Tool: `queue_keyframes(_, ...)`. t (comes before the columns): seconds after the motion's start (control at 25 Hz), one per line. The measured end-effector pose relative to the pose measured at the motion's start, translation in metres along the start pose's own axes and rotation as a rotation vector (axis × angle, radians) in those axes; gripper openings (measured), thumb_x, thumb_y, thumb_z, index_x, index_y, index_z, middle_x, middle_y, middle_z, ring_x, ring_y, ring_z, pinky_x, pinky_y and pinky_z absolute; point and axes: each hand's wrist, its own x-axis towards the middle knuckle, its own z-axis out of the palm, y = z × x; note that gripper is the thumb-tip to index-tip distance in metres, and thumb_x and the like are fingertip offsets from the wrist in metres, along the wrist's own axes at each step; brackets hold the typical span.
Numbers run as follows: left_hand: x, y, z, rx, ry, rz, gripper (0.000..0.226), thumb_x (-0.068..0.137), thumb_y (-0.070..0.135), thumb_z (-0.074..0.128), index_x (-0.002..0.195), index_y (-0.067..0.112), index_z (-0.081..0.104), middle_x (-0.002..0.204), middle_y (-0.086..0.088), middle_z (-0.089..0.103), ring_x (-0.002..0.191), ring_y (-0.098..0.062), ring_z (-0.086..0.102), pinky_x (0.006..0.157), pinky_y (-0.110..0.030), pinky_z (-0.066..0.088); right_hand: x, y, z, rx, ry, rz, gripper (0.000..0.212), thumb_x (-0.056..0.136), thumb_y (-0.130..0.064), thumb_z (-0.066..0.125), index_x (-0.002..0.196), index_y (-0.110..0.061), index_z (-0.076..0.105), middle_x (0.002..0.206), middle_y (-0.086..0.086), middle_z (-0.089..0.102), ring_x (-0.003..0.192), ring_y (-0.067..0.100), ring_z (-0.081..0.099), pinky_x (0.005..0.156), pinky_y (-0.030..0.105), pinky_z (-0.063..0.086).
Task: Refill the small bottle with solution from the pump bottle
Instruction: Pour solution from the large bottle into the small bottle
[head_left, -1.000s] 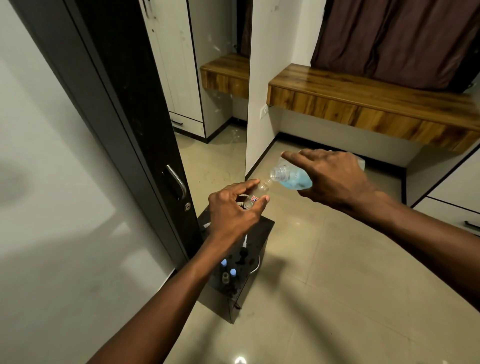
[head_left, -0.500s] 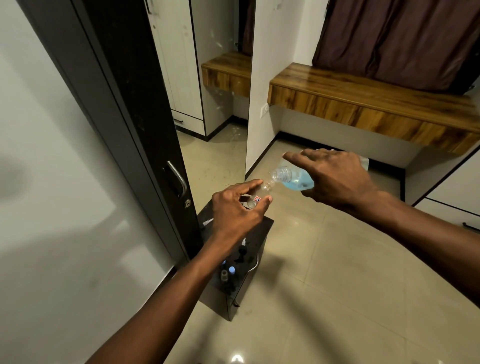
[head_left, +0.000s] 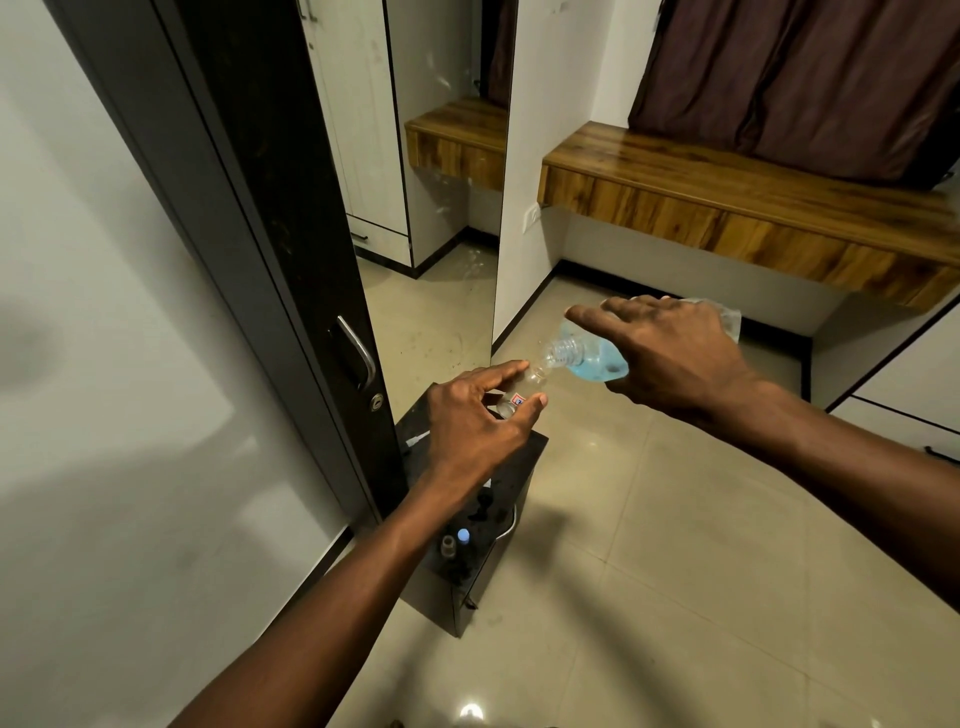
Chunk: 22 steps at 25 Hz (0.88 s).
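My left hand (head_left: 475, 423) pinches a small clear bottle (head_left: 522, 392) with a red and blue label, tilted with its mouth up and to the right. My right hand (head_left: 670, 358) grips a larger clear bottle (head_left: 587, 358) holding blue solution, tipped so its open threaded neck meets the small bottle's mouth. The pump head is off the large bottle. Most of the large bottle's body is hidden under my right hand; its base shows past my fingers.
A black glossy stand (head_left: 498, 499) sits on the tiled floor below my hands, with a blue cap (head_left: 463, 535), a small clear cap (head_left: 448, 545) and a white tube on top. A dark wardrobe door with a metal handle (head_left: 358, 353) stands at left. A wooden shelf (head_left: 753, 208) spans the back.
Both hands stay together with the bottle necks touching; the blue liquid sits a little nearer the large bottle's neck. The view has shifted slightly.
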Motion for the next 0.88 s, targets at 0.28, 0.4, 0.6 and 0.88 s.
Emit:
queue_keyframes(0.28, 0.0011, -0.0001, 0.0024, 0.016, 0.015, 0.002, 0.044, 0.074, 0.034, 0.088, 0.115, 0.021, 0.078, 0.102, 0.008, 0.079, 0.082, -0.002, 0.072, 0.075, -0.033, 0.062, 0.0019, -0.0007, -0.002, 0.013, -0.001, 0.003, 0.089, 0.084, -0.044, 0.078, 0.157, -0.035, 0.028, 0.143, 0.011, 0.06, 0.121, 0.036, 0.064, 0.082, 0.046, 0.059)
queue_keyframes(0.4, 0.0016, -0.0003, 0.0017, 0.015, 0.018, 0.0, 0.044, 0.075, 0.033, 0.088, 0.115, 0.02, 0.077, 0.103, 0.007, 0.079, 0.083, -0.001, 0.073, 0.075, -0.032, 0.062, 0.0026, -0.0001, -0.0027, 0.012, 0.002, 0.0, 0.088, 0.084, -0.044, 0.078, 0.157, -0.034, 0.029, 0.144, 0.011, 0.06, 0.121, 0.036, 0.064, 0.082, 0.046, 0.059)
queue_keyframes(0.6, 0.0017, -0.0019, 0.0022, 0.008, 0.017, 0.005, 0.044, 0.075, 0.035, 0.087, 0.115, 0.019, 0.077, 0.104, 0.008, 0.078, 0.085, 0.0, 0.073, 0.077, -0.032, 0.063, 0.0037, 0.0002, -0.001, -0.002, -0.001, 0.0, 0.09, 0.084, -0.044, 0.079, 0.158, -0.034, 0.029, 0.146, 0.013, 0.058, 0.122, 0.038, 0.064, 0.084, 0.048, 0.059)
queue_keyframes(0.88, 0.001, -0.0036, 0.0025, 0.007, 0.012, 0.009, 0.045, 0.076, 0.033, 0.088, 0.116, 0.017, 0.077, 0.104, 0.006, 0.078, 0.085, -0.001, 0.073, 0.075, -0.029, 0.062, 0.0047, 0.0004, 0.0, -0.007, -0.005, -0.007, 0.091, 0.083, -0.045, 0.08, 0.157, -0.034, 0.029, 0.144, 0.013, 0.06, 0.12, 0.037, 0.064, 0.082, 0.048, 0.059)
